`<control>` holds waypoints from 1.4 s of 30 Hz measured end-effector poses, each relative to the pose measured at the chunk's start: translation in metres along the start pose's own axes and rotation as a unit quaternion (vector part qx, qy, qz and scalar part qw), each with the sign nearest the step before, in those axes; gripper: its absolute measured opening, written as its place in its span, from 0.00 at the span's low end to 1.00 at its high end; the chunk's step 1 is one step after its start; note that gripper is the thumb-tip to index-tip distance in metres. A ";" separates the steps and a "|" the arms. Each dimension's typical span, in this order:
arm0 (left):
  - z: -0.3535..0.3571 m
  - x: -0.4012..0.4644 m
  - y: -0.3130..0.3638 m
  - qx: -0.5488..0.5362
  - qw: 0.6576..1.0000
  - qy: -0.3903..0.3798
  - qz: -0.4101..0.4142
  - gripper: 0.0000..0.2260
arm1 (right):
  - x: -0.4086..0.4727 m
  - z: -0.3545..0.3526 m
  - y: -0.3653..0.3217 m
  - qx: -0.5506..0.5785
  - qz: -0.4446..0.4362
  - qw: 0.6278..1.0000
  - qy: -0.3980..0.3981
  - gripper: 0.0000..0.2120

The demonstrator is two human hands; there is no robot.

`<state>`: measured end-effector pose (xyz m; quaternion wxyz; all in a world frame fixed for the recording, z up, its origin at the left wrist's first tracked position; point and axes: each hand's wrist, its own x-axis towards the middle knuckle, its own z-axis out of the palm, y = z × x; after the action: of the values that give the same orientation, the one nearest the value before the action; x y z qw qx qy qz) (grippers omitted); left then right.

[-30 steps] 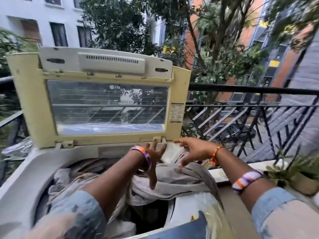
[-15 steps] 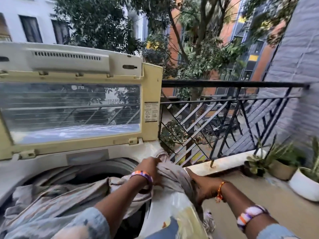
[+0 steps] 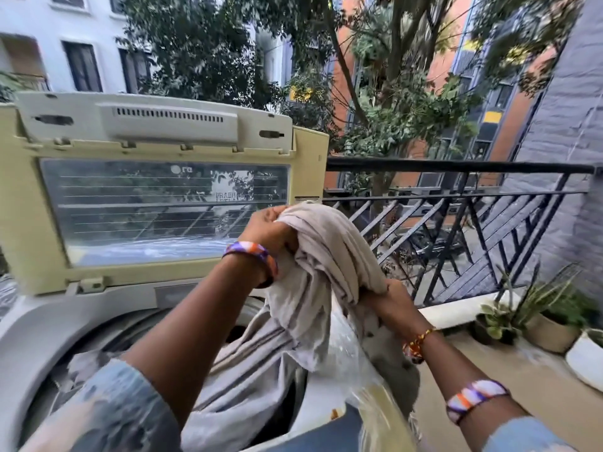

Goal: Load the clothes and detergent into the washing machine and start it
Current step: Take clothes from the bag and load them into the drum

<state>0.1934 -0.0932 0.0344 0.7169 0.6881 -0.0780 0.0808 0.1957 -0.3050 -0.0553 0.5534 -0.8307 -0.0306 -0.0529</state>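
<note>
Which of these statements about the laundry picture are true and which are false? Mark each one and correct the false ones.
1. The washing machine lid is closed. False: it stands open and upright.
2. Both hands grip the same beige cloth. True: the left hand holds it high, the right hand lower.
3. The cloth lies wholly inside the drum. False: part is lifted above the machine.
4. Potted plants stand by the railing on the right. True.
</note>
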 end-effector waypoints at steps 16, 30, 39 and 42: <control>-0.122 -0.056 0.008 0.419 0.893 -0.165 0.005 0.72 | -0.001 0.085 -0.143 -0.338 -0.237 0.911 0.024 0.05; -0.168 -0.038 -0.011 0.316 0.938 0.136 0.042 0.17 | -0.010 0.088 -0.084 -0.421 -0.129 0.868 -0.230 0.60; -0.202 -0.037 -0.019 0.446 0.894 0.035 -0.019 0.11 | -0.013 0.077 -0.012 -0.409 -0.089 0.904 -0.083 0.19; -0.211 -0.043 -0.025 0.554 0.823 -0.072 -0.102 0.14 | -0.002 0.086 -0.023 -0.359 -0.045 0.932 0.003 0.13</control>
<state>0.1574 0.1158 -0.0085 0.2110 0.9774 -0.0007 -0.0128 0.1958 -0.2171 -0.0674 0.2157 -0.9714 -0.0450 -0.0880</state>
